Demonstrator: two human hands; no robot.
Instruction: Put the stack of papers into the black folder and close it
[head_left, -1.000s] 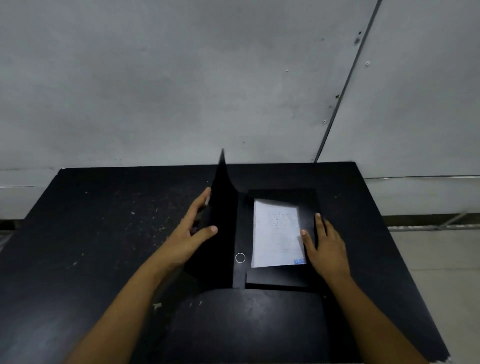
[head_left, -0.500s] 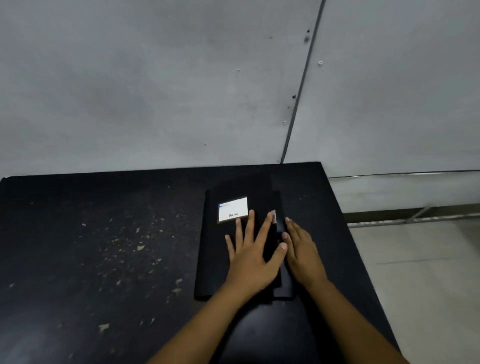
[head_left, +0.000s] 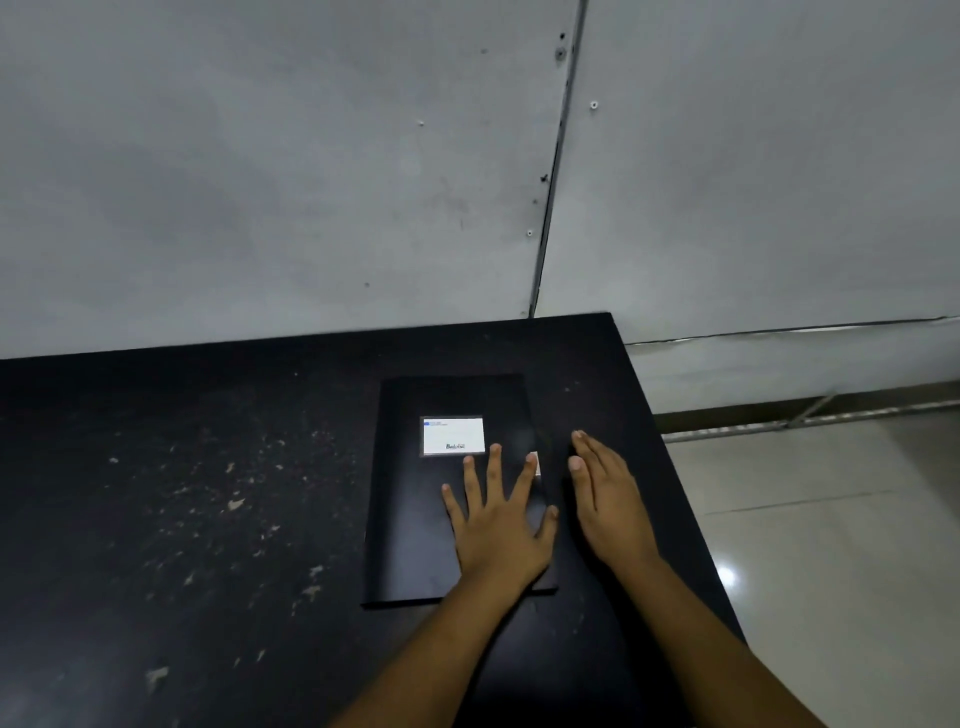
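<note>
The black folder (head_left: 415, 499) lies shut and flat on the dark surface (head_left: 208, 493), towards its right side, white label (head_left: 453, 435) facing up. The left hand (head_left: 501, 525) rests on the cover's right half, palm down with fingers spread, gripping nothing; this placement looks meant to press the cover flat. The right hand (head_left: 605, 499) lies open on the surface just right of the folder's edge, holding nothing. No papers are visible; presumably they sit inside. The task appears essentially complete.
</note>
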